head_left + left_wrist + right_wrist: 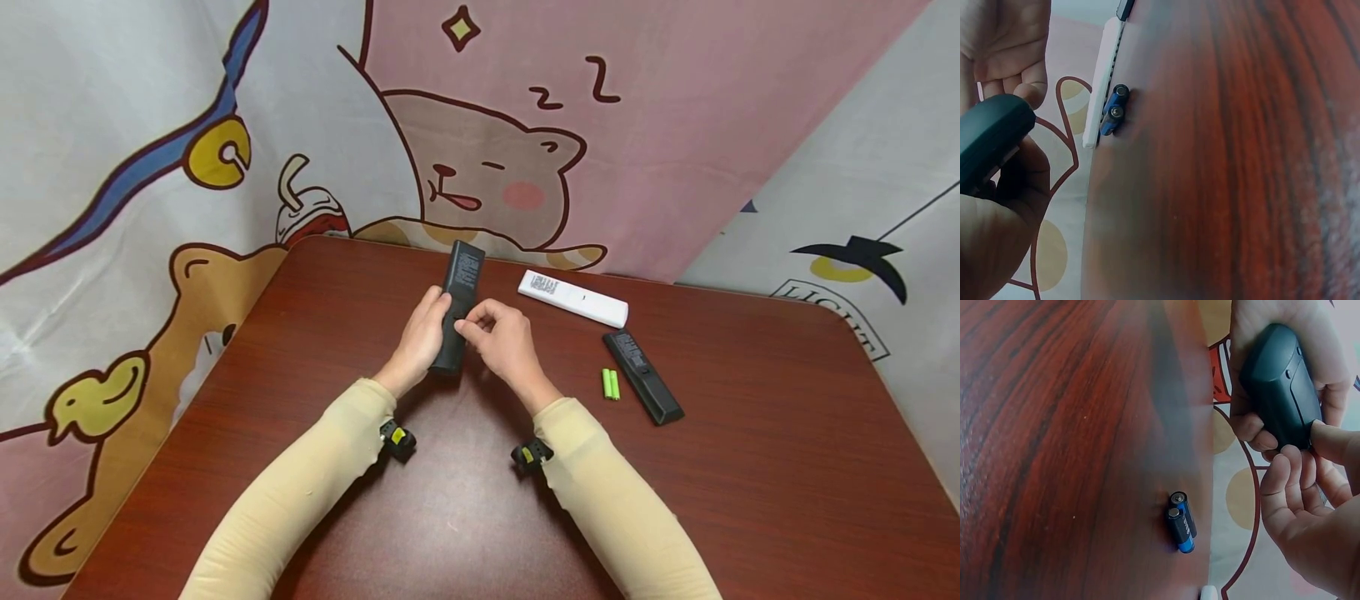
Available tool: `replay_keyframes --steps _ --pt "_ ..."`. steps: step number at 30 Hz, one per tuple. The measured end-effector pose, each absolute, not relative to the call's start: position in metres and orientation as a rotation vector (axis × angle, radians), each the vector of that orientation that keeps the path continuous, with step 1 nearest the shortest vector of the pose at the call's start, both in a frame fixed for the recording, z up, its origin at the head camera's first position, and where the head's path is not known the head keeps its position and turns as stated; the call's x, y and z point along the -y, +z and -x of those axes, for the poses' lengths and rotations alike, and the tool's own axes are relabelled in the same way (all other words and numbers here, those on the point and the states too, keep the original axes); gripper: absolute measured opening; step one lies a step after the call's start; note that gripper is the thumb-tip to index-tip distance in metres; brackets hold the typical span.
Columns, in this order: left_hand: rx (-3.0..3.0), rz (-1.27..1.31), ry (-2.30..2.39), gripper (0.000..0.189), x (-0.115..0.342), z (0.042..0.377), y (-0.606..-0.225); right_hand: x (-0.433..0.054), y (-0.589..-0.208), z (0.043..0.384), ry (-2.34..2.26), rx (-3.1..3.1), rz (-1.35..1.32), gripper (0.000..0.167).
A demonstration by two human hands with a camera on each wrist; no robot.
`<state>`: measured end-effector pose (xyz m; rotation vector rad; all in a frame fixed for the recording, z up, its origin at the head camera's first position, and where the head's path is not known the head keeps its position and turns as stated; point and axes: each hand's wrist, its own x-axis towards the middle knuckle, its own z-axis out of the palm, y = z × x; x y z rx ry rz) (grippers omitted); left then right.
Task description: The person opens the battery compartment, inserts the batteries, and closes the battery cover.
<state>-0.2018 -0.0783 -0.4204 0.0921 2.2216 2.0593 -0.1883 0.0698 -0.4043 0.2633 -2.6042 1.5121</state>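
My left hand point(422, 337) grips a black remote control point(465, 279), its labelled back turned up and the thumb lying along that back. At the remote's right edge, the thumb and fingertips of my right hand point(504, 337) pinch it. The right wrist view shows the end of this black remote point(1275, 381), with a seam running along its side and the right thumb point(1332, 440) close to that seam. Two blue-and-black batteries point(1180, 524) lie side by side on the table below; in the head view they are hidden.
A white remote control point(573, 298) lies back up beyond my right hand. Right of that hand are a second black remote control point(643, 379) and two green batteries point(611, 384). A patterned cloth point(637, 192) hangs behind the brown table point(450, 517).
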Motion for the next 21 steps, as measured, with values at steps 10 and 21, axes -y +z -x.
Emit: replay_keyframes --steps 10,21 --pt "-2.223 -0.081 2.054 0.035 0.0780 0.2029 -0.4214 -0.0704 -0.4027 0.1883 1.536 2.614 -0.244 0.016" --pt "-2.202 -0.085 2.044 0.035 0.0789 0.2024 -0.4226 -0.0730 -0.4013 0.1871 1.484 2.656 -0.248 0.017"
